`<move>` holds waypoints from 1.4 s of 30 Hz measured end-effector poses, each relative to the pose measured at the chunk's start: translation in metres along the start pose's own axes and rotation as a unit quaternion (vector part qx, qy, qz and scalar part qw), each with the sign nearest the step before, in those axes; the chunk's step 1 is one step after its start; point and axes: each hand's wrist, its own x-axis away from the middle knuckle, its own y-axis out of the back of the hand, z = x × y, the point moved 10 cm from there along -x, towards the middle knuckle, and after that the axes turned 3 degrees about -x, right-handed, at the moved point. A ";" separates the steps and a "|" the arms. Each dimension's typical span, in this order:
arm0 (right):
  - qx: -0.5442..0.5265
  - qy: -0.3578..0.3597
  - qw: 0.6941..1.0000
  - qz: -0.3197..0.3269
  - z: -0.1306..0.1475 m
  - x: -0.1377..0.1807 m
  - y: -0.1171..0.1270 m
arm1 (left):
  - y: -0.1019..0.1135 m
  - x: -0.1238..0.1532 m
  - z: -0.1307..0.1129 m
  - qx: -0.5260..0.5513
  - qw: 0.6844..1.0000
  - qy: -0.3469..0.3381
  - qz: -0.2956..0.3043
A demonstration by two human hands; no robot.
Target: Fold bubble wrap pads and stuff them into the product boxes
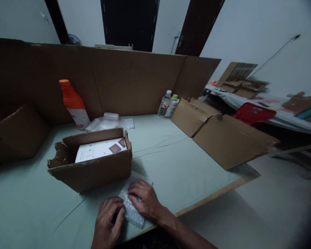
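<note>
On the pale-green table [171,162] | left hand [107,218] curls at flat, clear bubble wrap [134,216], grip unclear | right hand [144,200] atop, thumb apart

The site is an indoor packing workspace, indicated by the covered table [166,166], cardboard partition [137,81], carton [103,176] and bubble wrap [133,215].
</note>
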 end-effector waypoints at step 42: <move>0.115 -0.105 0.984 0.089 -0.049 -0.006 0.046 | 0.010 0.017 -0.004 -0.090 0.976 0.019 0.198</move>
